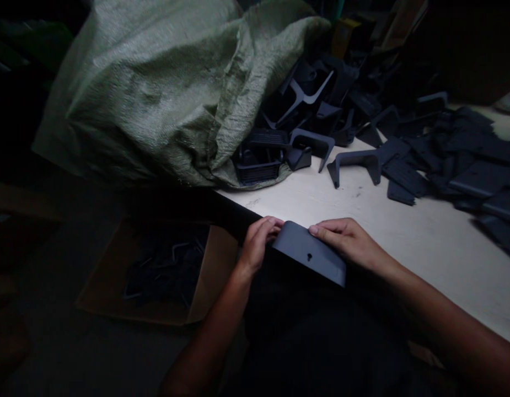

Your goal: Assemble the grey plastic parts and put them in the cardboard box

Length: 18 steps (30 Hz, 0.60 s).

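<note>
A dark grey plastic part (310,255) with a small keyhole-shaped hole is held between my two hands at the table's near edge. My left hand (258,242) grips its left end, with the fingertips partly behind it. My right hand (348,240) holds its upper edge, thumb and fingers pressed together there. The underside of the part is hidden. Beyond my hands, several U-shaped dark brackets (358,160) lie on the pale table (304,198).
A large green woven sack (164,94) rests at the upper left, its mouth spilling dark parts. Flat dark pieces (478,154) are heaped at the right. Below the table's left edge stands a cardboard box (213,264) with dark parts inside.
</note>
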Each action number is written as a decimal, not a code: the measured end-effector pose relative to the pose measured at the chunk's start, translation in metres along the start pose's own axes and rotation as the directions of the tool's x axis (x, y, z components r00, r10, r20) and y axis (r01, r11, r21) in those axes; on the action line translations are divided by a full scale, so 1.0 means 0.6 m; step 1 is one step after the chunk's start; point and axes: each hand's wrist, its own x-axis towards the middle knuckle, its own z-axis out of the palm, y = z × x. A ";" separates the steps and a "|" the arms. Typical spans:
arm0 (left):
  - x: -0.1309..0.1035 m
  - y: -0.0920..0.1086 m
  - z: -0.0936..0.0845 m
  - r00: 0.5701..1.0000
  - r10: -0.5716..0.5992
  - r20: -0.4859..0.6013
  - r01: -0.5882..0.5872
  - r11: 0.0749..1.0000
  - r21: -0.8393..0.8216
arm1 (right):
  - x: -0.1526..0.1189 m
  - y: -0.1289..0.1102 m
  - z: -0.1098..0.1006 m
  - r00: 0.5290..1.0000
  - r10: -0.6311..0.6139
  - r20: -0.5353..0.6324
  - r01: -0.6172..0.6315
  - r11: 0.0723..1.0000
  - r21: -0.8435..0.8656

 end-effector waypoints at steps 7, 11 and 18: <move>-0.002 0.013 0.004 0.971 -0.095 0.217 0.101 0.995 -0.018 | 0.010 -0.026 -0.010 0.944 -0.277 -0.177 0.226 0.938 -0.264; 0.000 0.014 0.002 0.983 0.146 -0.109 -0.160 0.979 -0.129 | -0.013 -0.034 -0.039 0.770 -0.461 -0.441 0.251 0.854 -0.455; -0.024 -0.004 0.015 0.970 0.193 0.148 -0.188 0.981 -0.047 | -0.022 -0.021 0.007 0.998 -0.050 -0.048 0.061 0.963 0.263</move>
